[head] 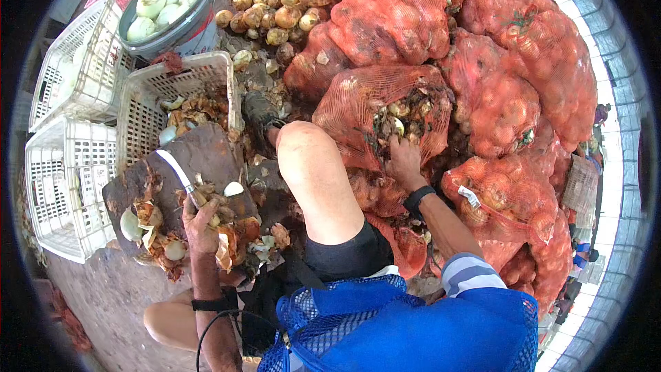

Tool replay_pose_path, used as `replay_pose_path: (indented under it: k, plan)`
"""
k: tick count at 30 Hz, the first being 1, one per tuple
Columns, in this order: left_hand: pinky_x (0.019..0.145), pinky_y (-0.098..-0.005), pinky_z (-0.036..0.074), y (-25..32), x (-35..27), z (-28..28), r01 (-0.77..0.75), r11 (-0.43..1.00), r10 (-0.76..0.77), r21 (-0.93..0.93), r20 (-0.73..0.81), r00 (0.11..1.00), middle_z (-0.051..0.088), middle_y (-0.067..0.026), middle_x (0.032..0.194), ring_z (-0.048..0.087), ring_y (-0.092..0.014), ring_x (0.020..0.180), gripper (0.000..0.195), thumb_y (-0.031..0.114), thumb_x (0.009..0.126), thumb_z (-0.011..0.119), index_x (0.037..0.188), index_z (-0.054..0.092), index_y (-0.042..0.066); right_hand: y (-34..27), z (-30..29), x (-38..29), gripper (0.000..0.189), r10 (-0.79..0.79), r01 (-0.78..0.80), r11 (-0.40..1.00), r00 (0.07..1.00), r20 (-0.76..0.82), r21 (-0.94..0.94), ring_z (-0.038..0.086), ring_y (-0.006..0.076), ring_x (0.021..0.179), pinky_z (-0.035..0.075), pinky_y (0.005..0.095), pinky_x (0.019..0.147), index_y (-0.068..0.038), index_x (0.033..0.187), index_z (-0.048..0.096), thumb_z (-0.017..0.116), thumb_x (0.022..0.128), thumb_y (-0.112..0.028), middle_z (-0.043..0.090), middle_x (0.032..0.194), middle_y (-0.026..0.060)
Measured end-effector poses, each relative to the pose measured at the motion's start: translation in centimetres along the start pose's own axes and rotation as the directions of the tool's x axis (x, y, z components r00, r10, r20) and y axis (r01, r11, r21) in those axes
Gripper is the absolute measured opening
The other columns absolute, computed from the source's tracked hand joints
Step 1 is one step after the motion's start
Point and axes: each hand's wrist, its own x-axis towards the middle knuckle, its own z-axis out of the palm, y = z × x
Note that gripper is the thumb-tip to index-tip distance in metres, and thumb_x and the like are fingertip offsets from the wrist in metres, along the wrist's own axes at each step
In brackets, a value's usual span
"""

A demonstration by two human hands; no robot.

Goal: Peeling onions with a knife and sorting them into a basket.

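Observation:
My left hand point(201, 225) is closed around the handle of a curved knife point(175, 168), whose blade points up and left over a dark board point(206, 150). Onion skins point(224, 250) and a white onion piece point(233, 188) lie by that hand. My right hand point(404, 157) reaches into the opening of a red mesh bag point(343, 108), its fingertips among onions and dark, dry leaves point(408, 113). Those fingertips are partly hidden, so a grip on an onion cannot be made out. Peeled onions point(131, 225) rest with skins at the board's left edge.
A white plastic crate point(231, 82) with skins stands beyond the board. Two more white crates point(69, 191) are at the left. A bucket point(206, 10) holds peeled onions. Loose unpeeled onions point(286, 16) lie ahead. Full mesh onion bags point(490, 93) are piled at the right.

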Motion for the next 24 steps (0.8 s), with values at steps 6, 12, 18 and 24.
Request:
replay_pose_path:
  k: [6, 12, 18, 24]
  plan:
    - [0.071, -0.0334, 0.058, 0.7, 0.4, 1.0, 0.166, 0.971, -0.154, -0.171, 0.080, 0.985, 0.066, -0.0098, 0.102, 0.066, -0.018, 0.090, 0.032, 0.003, 0.086, 0.063, 0.118, 0.058, -0.002, 6.8, 0.3, 2.3, 0.038, 0.285, -0.313, 0.925, 0.946, 0.153, 0.216, 0.066, 0.0384, 0.076, 0.052, 0.0485, 0.065, 0.000, 0.103, 0.058, 0.073, 0.071, -0.013, 0.066, 0.084, 0.0208]
    - [0.065, -0.0334, 0.054, 2.0, 0.0, 1.7, 0.084, 0.988, -0.084, -0.131, 0.008, 0.996, 0.067, -0.0099, 0.090, 0.066, -0.019, 0.076, 0.027, 0.003, 0.086, 0.064, 0.113, 0.060, 0.000, 7.2, -4.1, 6.8, 0.038, 0.425, -0.243, 0.341, 0.901, 0.081, 0.908, 0.063, 0.0175, 0.075, 0.051, 0.0338, 0.064, -0.002, 0.114, 0.063, 0.067, 0.076, -0.002, 0.066, 0.090, 0.0034]
    - [0.064, -0.0312, 0.054, 1.5, -0.3, 1.4, 0.057, 0.980, -0.068, -0.190, -0.051, 0.996, 0.067, -0.0060, 0.086, 0.066, -0.015, 0.073, 0.027, 0.000, 0.085, 0.067, 0.111, 0.062, 0.000, -2.8, -18.7, 13.7, 0.029, 0.408, 0.123, -0.028, 0.907, -0.101, 0.992, 0.065, 0.0157, 0.073, 0.054, 0.0308, 0.064, -0.001, 0.115, 0.062, 0.067, 0.087, -0.005, 0.068, 0.100, 0.0065]
    - [0.076, -0.0284, 0.051, 3.3, -2.1, 0.7, -0.034, 0.978, 0.019, -0.205, -0.072, 0.997, 0.064, -0.0024, 0.093, 0.061, -0.010, 0.083, 0.027, 0.002, 0.086, 0.067, 0.111, 0.060, -0.001, -19.5, -29.5, 17.2, 0.021, 0.297, 0.455, -0.235, 0.875, -0.382, 0.859, 0.067, 0.0149, 0.071, 0.056, 0.0298, 0.060, -0.001, 0.110, 0.064, 0.064, 0.091, -0.011, 0.069, 0.092, 0.0071]
